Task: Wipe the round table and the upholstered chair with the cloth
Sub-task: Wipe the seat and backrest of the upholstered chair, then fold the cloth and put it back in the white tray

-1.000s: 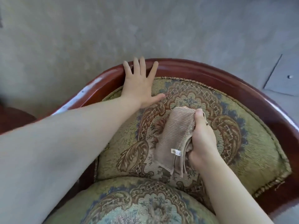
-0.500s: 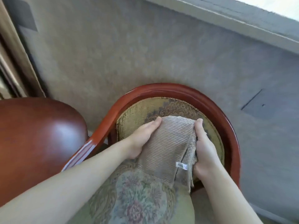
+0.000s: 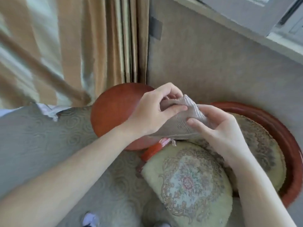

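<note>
Pleated beige curtains [image 3: 105, 46] hang beyond the left hand [image 3: 150, 112]. The round red-brown wooden table [image 3: 113, 112] lies below and behind that hand, whose thumb and curled fingers pinch one end of the ribbed beige cloth [image 3: 178, 125]. The cloth is held in the air between both hands. The right hand [image 3: 218, 128] pinches its other end, above the floral upholstered chair with a red wooden frame [image 3: 188, 182].

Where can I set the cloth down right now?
Bare: the round table top, between curtain and left hand; the seat cushion of the chair, between both forearms. Crowded: between table and chair, where left hand and right hand grip the cloth.
</note>
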### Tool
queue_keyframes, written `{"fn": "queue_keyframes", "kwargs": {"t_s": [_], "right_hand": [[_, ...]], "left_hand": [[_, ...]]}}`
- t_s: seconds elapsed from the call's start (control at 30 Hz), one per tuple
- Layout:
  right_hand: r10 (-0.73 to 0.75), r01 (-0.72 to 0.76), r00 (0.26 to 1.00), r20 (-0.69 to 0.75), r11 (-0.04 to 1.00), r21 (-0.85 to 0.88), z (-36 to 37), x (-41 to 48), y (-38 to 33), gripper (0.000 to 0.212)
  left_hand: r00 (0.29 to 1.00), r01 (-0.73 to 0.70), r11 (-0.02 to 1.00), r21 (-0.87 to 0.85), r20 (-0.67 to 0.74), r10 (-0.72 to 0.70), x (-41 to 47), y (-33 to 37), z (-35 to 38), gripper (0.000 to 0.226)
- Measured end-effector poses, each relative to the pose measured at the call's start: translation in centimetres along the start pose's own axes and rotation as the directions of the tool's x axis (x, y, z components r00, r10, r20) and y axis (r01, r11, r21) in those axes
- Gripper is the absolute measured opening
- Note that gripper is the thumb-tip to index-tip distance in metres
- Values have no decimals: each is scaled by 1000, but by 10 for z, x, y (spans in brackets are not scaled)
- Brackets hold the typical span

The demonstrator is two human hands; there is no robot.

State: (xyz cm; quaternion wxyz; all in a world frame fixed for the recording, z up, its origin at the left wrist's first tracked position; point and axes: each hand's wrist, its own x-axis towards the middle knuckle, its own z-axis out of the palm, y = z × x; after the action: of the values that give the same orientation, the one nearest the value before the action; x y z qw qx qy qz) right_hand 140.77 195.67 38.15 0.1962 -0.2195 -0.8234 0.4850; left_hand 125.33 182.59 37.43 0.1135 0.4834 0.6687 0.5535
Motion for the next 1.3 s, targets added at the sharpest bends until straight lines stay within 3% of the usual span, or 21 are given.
{"fn": "queue_keyframes", "kwargs": {"t_s": [0.07, 0.17, 0.23, 0.33, 0.47, 0.57, 0.63, 0.7, 0.77, 0.87, 0.97, 1.1, 1.2, 1.3], "right_hand": [[-117, 128, 988, 100, 986, -105, 40, 14, -41, 34], [-253, 292, 944, 211, 938, -186, 113, 26, -86, 6], [-339, 381, 913, 227, 907, -179, 163, 31, -112, 22], [-412, 449, 874, 259, 888, -100, 254, 40, -162, 40], [-455, 477, 823, 342, 878, 20, 368, 55, -212, 24], [-489, 484, 796, 356, 868, 110, 439, 70, -243, 32], [-503, 489, 785, 361, 862, 136, 479, 87, -258, 37], [-494, 463, 792, 357, 869, 175, 516, 110, -264, 24], [-468, 410, 817, 337, 882, 232, 552, 135, -267, 25], [-445, 355, 832, 331, 886, 298, 612, 179, -272, 17], [-446, 328, 813, 374, 882, 338, 676, 222, -277, 15], [-437, 288, 746, 502, 892, 348, 762, 277, -310, 22], [-440, 227, 660, 609, 889, 397, 822, 306, -355, 23], [-466, 157, 556, 688, 872, 463, 876, 315, -402, 13]], "left_hand": [[998, -40, 995, 89, -34, 43, -19, 8, -51, 16], [991, -35, 985, 170, -121, 56, -54, 1, -126, 20], [983, -3, 985, 174, -181, 35, -80, -14, -180, 15], [968, 104, 984, 143, -242, -67, -135, -47, -283, 20], [916, 330, 942, 65, -265, -303, -212, -85, -397, 16], [808, 360, 920, -158, -440, -392, -251, -104, -460, 10], [695, 304, 903, -303, -578, -428, -260, -116, -492, 12], [592, 229, 888, -400, -666, -453, -261, -128, -520, 14], [533, 151, 879, -452, -712, -458, -253, -138, -545, 15], [512, 117, 912, -392, -763, -394, -238, -151, -582, 21], [474, 176, 941, -290, -812, -340, -228, -168, -617, 23], [235, 260, 920, -294, -905, -356, -227, -197, -686, 27], [119, 354, 906, -233, -949, -291, -236, -208, -747, 30], [-41, 347, 913, -216, -976, -215, -256, -219, -801, 27]]}}
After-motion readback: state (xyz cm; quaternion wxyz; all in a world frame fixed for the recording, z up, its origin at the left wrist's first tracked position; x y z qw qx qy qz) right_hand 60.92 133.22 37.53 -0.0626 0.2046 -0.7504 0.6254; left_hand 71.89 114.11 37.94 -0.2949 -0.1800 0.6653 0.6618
